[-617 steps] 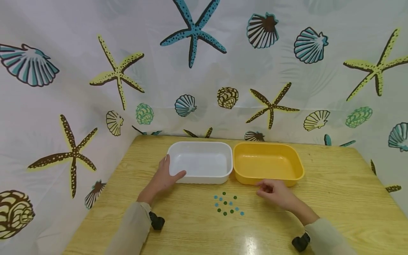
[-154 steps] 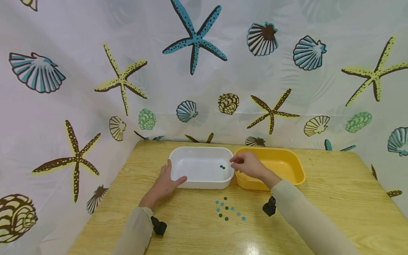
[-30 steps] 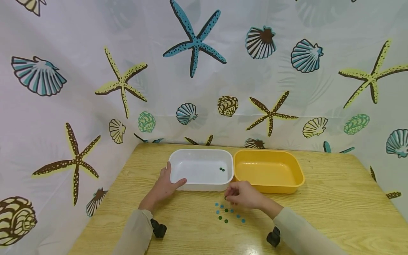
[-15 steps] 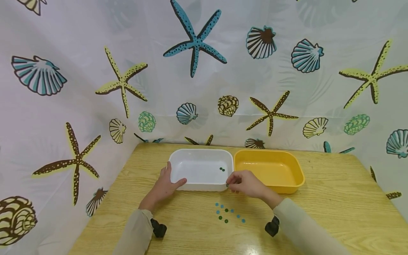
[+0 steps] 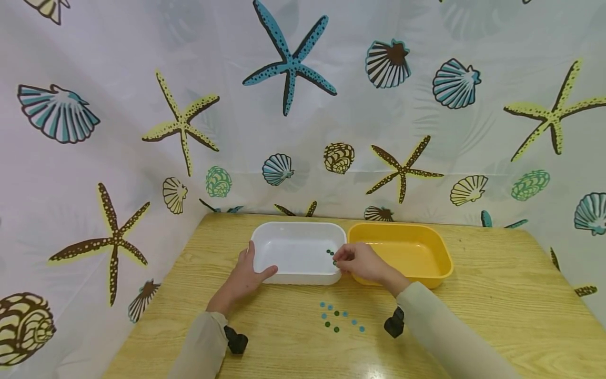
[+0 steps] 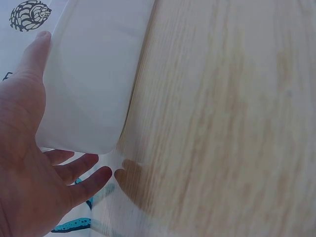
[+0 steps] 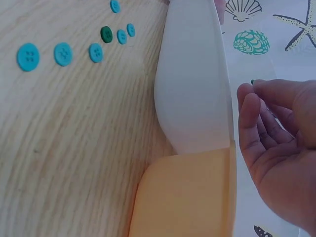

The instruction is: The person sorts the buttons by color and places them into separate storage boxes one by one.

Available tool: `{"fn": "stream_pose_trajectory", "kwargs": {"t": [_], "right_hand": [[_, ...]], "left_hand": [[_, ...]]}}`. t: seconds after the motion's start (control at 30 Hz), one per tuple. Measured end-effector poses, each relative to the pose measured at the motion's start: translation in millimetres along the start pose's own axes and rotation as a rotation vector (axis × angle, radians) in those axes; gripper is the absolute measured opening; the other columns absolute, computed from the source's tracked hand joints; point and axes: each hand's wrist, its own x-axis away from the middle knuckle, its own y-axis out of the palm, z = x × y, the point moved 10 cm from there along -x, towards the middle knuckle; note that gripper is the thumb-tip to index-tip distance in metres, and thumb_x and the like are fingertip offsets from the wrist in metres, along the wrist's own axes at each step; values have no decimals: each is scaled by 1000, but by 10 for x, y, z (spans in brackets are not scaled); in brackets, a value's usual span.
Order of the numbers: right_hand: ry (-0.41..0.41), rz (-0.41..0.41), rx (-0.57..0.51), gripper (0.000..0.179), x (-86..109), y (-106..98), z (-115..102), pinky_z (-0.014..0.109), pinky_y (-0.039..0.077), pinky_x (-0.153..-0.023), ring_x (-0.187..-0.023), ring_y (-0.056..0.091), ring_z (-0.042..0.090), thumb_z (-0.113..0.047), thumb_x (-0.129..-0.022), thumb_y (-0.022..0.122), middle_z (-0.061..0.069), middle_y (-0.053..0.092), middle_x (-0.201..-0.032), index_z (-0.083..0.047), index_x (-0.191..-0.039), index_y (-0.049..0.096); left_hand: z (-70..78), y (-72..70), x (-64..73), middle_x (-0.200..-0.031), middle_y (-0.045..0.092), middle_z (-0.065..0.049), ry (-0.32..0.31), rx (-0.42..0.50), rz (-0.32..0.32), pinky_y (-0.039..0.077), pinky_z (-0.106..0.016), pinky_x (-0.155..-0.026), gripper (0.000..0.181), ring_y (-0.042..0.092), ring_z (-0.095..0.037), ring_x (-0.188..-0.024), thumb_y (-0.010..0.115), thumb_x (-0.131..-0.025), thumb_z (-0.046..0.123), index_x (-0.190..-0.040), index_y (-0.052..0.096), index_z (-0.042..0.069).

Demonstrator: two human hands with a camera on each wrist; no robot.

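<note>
My right hand (image 5: 362,261) pinches a green button (image 5: 334,262) between thumb and fingertips, over the right end of the white tray (image 5: 295,279). Only a sliver of that button (image 7: 253,82) shows in the right wrist view. Two green buttons (image 5: 330,252) lie inside the white tray near its right end. My left hand (image 5: 243,276) rests against the tray's left front corner, fingers spread along the left end and thumb at the front rim. In the left wrist view, the left hand (image 6: 34,143) has fairly straight, spread fingers beside the tray's wall (image 6: 98,74).
A yellow tray (image 5: 402,258) stands directly right of the white one, partly behind my right hand. On the wooden table (image 5: 284,337) in front lie several blue buttons (image 5: 354,322) and three green buttons (image 5: 336,313). A shell-and-starfish patterned cloth (image 5: 303,131) hangs behind the table.
My right hand has carried the green button from the tabletop up over the white tray's front right rim. Five seconds ago one more green button lay on the table. The left hand stays put.
</note>
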Motion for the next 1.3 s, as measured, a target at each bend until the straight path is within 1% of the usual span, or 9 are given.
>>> {"fn": "stream_pose_trajectory", "kwargs": {"t": [0.03, 0.13, 0.27, 0.37, 0.6, 0.8, 0.97, 1.3], "right_hand": [[7, 3, -2, 6, -12, -7, -2, 30, 52, -66, -80, 60, 36, -5, -90, 63, 4, 61, -82, -3, -95, 66], [27, 14, 3, 7, -59, -27, 4, 30, 52, -68, -78, 60, 30, -6, -90, 63, 5, 61, -82, -4, -96, 66], [60, 22, -3, 8, -123, -43, 21, 33, 53, -70, -74, 58, 21, -6, -91, 62, 5, 61, -82, -3, -97, 66], [75, 25, -6, 9, -166, -45, 25, 34, 53, -71, -73, 57, 19, -5, -91, 61, 6, 61, -81, -2, -98, 67], [90, 39, 19, 11, -241, -45, 21, 27, 52, -68, -72, 57, 18, -6, -91, 62, 5, 62, -80, -1, -98, 68], [93, 64, 50, 10, -325, -55, 29, 26, 51, -66, -70, 57, 17, -7, -90, 63, 3, 63, -78, -3, -97, 69], [101, 68, 61, 10, -369, -56, 26, 26, 50, -66, -71, 56, 18, -7, -90, 64, 4, 63, -79, -3, -97, 69], [114, 74, 97, 13, -434, -47, 1, 26, 50, -67, -73, 57, 18, -8, -91, 63, 3, 65, -83, -3, -101, 69]], "left_hand": [[2, 0, 3, -152, 2, -25, 0, -1, -1, 24, -57, -105, 120, 22, -45, -135, 55, -78, 72, -149, -15, 6], [8, 1, 9, -152, 3, -25, 0, -5, -1, 25, -57, -105, 119, 23, -46, -134, 55, -79, 71, -149, -14, 5], [11, 0, 11, -152, 3, -26, 0, -8, 0, 25, -58, -104, 118, 23, -46, -134, 55, -79, 70, -149, -14, 5], [9, -2, 10, -152, 3, -25, 0, -6, 3, 25, -57, -105, 118, 23, -46, -134, 56, -80, 69, -149, -14, 5], [5, 9, 12, -152, 2, -24, -11, 8, -1, 24, -57, -105, 120, 23, -45, -134, 56, -77, 72, -149, -14, 6], [-7, 0, 4, -153, 1, -24, -13, 9, 4, 23, -58, -105, 121, 22, -45, -135, 55, -76, 74, -150, -13, 6], [-11, -3, -3, -152, 3, -24, -7, 10, 6, 24, -58, -105, 121, 24, -45, -134, 55, -76, 74, -150, -12, 6], [-1, -5, 12, -152, 3, -24, -8, 17, 3, 25, -58, -104, 118, 25, -46, -134, 57, -79, 69, -150, -13, 6]]}}
